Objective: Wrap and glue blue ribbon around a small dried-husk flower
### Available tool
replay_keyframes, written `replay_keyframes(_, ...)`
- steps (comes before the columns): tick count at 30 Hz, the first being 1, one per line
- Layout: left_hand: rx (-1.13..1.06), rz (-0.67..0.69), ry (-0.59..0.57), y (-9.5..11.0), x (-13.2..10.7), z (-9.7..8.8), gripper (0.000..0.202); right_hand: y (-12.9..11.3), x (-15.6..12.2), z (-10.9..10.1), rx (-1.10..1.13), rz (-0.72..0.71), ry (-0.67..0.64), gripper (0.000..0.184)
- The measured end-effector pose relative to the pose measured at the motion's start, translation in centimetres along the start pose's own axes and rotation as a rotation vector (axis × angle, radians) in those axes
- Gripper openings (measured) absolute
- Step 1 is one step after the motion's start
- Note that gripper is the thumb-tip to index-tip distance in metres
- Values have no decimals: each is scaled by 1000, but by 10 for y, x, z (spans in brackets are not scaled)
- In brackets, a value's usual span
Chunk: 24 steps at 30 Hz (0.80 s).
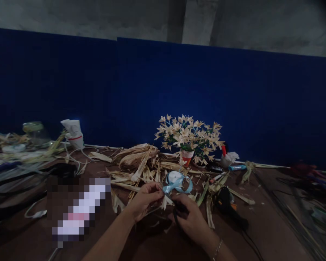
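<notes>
My left hand [148,198] is closed in a pinch on a small pale husk flower [166,202], with light blue ribbon [168,187] running by the fingertips. Just right of it, my right hand [189,215] is wrapped round black-handled scissors [175,214]; their blades point toward the flower and are partly hidden. Behind the hands lies a white spool [174,177] with loops of the blue ribbon around it. Dry corn husks [138,159] are heaped behind and left of my hands.
A pot [187,157] of many pale husk flowers [184,134] stands at the back against a blue panel [141,90]. A black glue gun [228,206] with a cord lies at right. A blue tube [237,168], a plastic jar [35,132] and a wrapped white bundle [74,134] are farther out.
</notes>
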<state>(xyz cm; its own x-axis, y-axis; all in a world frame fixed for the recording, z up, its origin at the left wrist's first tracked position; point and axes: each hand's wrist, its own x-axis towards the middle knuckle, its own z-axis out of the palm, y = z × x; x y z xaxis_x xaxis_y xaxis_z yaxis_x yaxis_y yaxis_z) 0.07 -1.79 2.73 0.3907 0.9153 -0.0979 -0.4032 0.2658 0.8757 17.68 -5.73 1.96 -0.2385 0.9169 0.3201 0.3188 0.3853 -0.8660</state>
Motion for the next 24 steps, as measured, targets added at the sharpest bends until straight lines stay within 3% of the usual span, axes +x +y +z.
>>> replay_keyframes(5,7,17,4,3,-1,4,19,1,1,0,-46,-47,-8,30)
replay_keyframes(10,44,143,-51,8,-6,11,15,1,0,3,-45,-65,8,31)
replay_keyframes(18,-57,151,-101,0,-6,13,22,-1,-3,10,158,17,-62,31)
replay_keyframes(24,-36,189,-71,-2,-4,14,21,-2,-3,12,222,23,-68,30)
